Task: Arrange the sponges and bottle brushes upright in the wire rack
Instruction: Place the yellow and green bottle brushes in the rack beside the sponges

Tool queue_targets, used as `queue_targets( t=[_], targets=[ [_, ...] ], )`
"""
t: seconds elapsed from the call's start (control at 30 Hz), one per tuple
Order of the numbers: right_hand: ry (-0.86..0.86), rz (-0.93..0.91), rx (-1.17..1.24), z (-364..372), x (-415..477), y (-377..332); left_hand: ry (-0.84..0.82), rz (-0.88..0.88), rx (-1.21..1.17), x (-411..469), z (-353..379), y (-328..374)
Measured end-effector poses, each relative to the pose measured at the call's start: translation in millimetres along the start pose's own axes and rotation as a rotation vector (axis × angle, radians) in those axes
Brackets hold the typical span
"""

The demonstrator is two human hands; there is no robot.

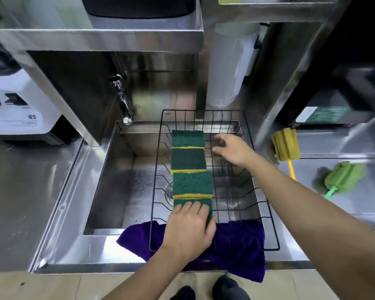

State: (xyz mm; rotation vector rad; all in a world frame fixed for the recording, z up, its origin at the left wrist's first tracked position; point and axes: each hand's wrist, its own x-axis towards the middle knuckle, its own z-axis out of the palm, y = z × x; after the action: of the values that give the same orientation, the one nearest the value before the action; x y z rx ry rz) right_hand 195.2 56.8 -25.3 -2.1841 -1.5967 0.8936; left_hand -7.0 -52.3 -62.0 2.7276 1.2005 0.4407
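Observation:
A black wire rack [266,204] sits over the steel sink. Several green-and-yellow sponges stand in a row in its left part: the farthest sponge [187,137], one behind the middle [188,159], a third [192,184] and the nearest sponge [206,205]. My left hand [187,229] grips the nearest sponge from the front. My right hand [234,149] hovers over the rack's far right part, fingers spread, holding nothing. On the counter to the right lie a yellow bottle brush [286,146] and a green bottle brush [342,177].
A purple cloth [236,241] lies under the rack's near edge and hangs over the counter front. A chrome tap [122,98] juts over the sink [108,180] at back left. A white appliance [13,105] stands far left. Steel shelves rise behind.

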Motion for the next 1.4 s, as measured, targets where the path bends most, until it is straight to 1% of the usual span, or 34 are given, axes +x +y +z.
queue_targets(
  t=[0.1, 0.17, 0.3, 0.4, 0.47, 0.5, 0.6, 0.77, 0.87, 0.93, 1.03, 1.13, 1.33, 1.4],
  targets=[
    [0.257, -0.002, 0.119, -21, -18, 14, -0.015, 0.066, -0.021, 7, 2, 11],
    [0.381, 0.035, 0.157, -34, -28, 28, -0.023, 0.109, -0.046, 12, 6, 23],
    [0.553, 0.196, 0.118, -50, -50, 66, -0.048, 0.195, -0.091, 19, 12, 51],
    [0.636, 0.322, 0.044, -51, -67, 98, -0.091, 0.247, -0.068, 19, 17, 64],
    [0.642, 0.384, -0.064, -46, -75, 118, -0.116, 0.282, -0.042, 19, 19, 67],
    [0.624, 0.428, -0.073, -44, -80, 126, -0.126, 0.296, -0.031, 19, 19, 67],
    [0.525, 0.539, 0.026, -33, -87, 143, -0.136, 0.318, -0.015, 20, 21, 66],
    [0.290, 0.542, 0.146, -18, -90, 146, -0.141, 0.310, -0.001, 20, 21, 66],
    [0.241, 0.542, 0.141, -14, -90, 142, -0.135, 0.294, -0.005, 19, 21, 65],
    [0.275, 0.535, 0.183, -12, -89, 144, -0.124, 0.277, -0.007, 19, 21, 65],
    [0.397, 0.521, 0.401, -12, -86, 147, -0.098, 0.259, -0.021, 18, 20, 64],
    [0.509, 0.490, 0.582, -23, -89, 134, -0.066, 0.248, -0.019, 17, 19, 63],
    [0.571, 0.249, 0.823, -42, -92, 69, -0.030, 0.225, -0.004, 15, 17, 56],
    [0.543, 0.168, 0.799, -44, -92, 47, -0.024, 0.205, -0.003, 14, 17, 52]
  ],
)
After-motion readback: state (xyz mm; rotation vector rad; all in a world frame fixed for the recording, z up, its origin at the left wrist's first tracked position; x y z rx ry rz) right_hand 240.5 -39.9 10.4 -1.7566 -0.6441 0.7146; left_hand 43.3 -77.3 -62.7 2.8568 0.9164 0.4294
